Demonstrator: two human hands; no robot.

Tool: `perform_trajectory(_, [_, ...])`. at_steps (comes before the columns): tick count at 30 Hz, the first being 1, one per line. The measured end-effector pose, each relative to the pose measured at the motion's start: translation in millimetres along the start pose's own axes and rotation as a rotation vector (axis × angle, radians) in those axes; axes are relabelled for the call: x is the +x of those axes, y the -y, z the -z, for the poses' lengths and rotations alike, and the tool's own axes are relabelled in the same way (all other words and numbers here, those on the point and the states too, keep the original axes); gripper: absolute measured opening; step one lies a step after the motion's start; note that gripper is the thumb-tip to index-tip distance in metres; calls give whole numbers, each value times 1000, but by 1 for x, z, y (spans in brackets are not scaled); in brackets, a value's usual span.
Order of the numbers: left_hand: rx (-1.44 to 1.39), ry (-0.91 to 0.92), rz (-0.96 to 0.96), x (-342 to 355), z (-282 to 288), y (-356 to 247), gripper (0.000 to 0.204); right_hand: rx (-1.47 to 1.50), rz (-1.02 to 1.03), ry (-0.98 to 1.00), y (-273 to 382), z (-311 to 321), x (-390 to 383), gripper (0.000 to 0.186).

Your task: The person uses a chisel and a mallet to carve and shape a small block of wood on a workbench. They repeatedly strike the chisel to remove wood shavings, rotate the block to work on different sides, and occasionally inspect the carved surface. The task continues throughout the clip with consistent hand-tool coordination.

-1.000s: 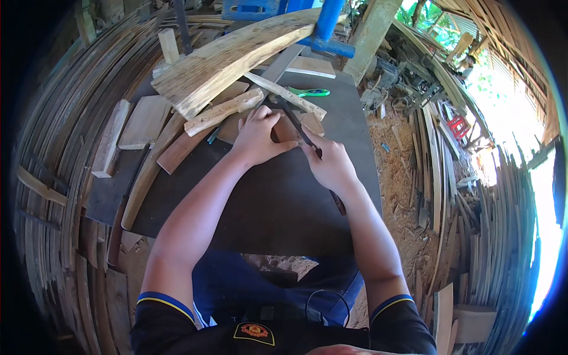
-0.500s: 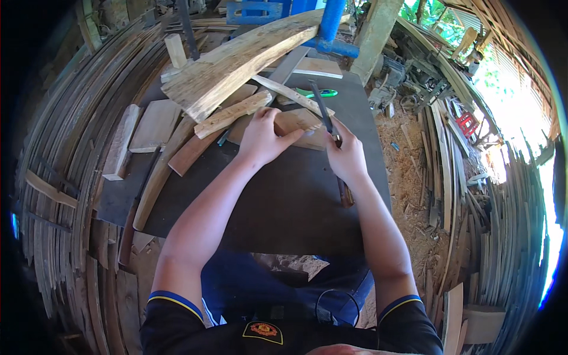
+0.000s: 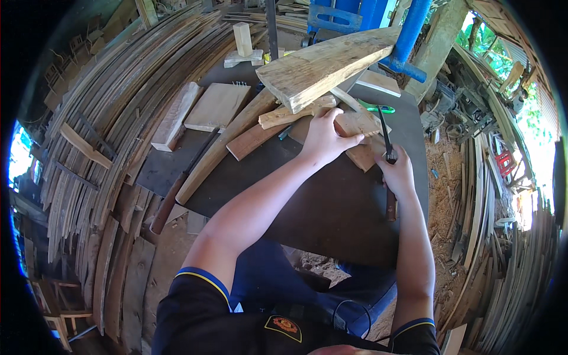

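My left hand (image 3: 326, 139) is closed on the far left part of a small light wood block (image 3: 357, 122), pressing it on the dark tabletop (image 3: 284, 207). Small notches show along the block's near right edge. In my right hand (image 3: 397, 173) is a narrow dark-bladed tool (image 3: 387, 131) with a brown wooden handle; its blade points away from me, just right of the block. Whether the blade touches the wood I cannot tell. Under the block lies a flat wood piece (image 3: 362, 157), partly covered. A green-handled tool (image 3: 378, 108) rests beyond the blade.
Above the hands, a thick curved plank (image 3: 325, 65) extends toward a blue post (image 3: 409, 35). Leftward lie a square board (image 3: 218, 106), a wood bar (image 3: 176, 116) and a long tool with a brown handle (image 3: 168, 204). Stacked planks (image 3: 118, 100) flank the table.
The whole view has swung, so the table sits farther right in it. My right hand has drawn the tool nearer to me relative to the block. My left hand still grips the block.
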State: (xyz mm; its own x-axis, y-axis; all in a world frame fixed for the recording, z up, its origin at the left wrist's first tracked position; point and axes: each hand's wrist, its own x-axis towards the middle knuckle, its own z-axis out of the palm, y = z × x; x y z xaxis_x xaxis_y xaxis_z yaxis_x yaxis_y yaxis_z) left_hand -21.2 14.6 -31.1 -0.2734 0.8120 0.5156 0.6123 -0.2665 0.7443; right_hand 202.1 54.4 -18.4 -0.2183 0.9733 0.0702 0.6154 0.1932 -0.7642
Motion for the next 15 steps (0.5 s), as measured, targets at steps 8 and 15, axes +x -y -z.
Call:
perform_trajectory(8, [257,-103,-136,6,5,1,81,13,-37,38,1,5,1,81])
perform_trajectory(15, [243,-102,-152,9,6,1,82,6,-48,86,2,8,3,77])
